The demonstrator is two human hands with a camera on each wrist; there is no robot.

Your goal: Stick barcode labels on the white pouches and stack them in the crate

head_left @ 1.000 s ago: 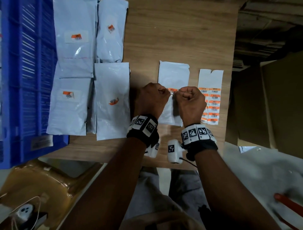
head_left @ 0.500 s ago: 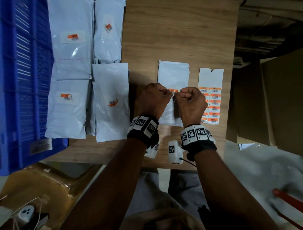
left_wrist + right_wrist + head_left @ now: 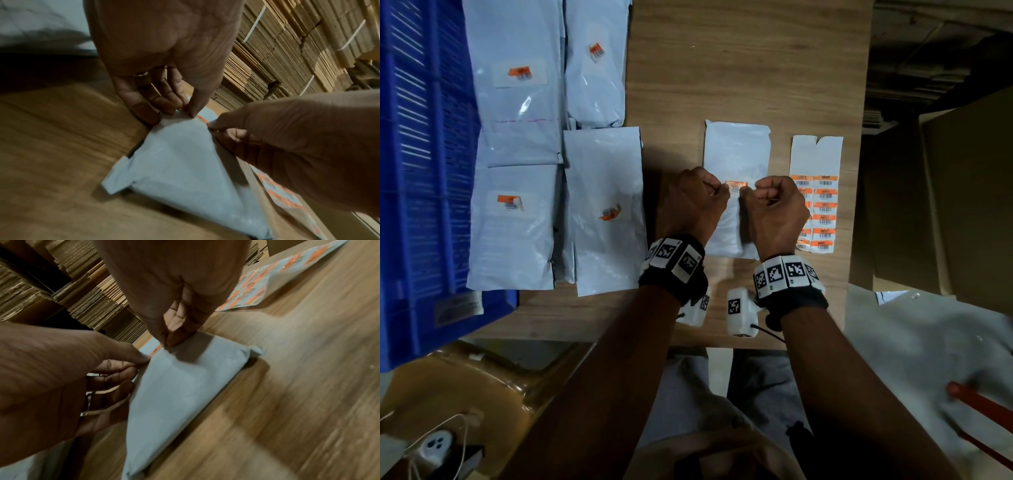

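A white pouch point(image 3: 736, 150) lies flat on the wooden table point(image 3: 739, 68). Over its middle an orange barcode label point(image 3: 736, 186) is stretched between my two hands. My left hand point(image 3: 717, 188) pinches the label's left end with thumb and fingertips, and my right hand point(image 3: 748, 192) pinches its right end. The left wrist view has my left hand point(image 3: 188, 110) down on the pouch point(image 3: 180, 162) beside the label point(image 3: 202, 119). In the right wrist view my right hand point(image 3: 167, 342) pinches at the pouch point(image 3: 185, 386), with the label point(image 3: 156, 350) just past it.
A label sheet point(image 3: 816, 205) with several orange barcode labels lies right of the pouch. Several labelled white pouches point(image 3: 517, 219) lie at the left, partly over a blue crate point(image 3: 421, 171). A brown chair point(image 3: 465, 383) stands below the table's left corner. Flattened cardboard point(image 3: 287, 48) is stacked behind.
Both hands stay over the pouch's middle with the label between them. They have drawn slightly closer together than a second ago.
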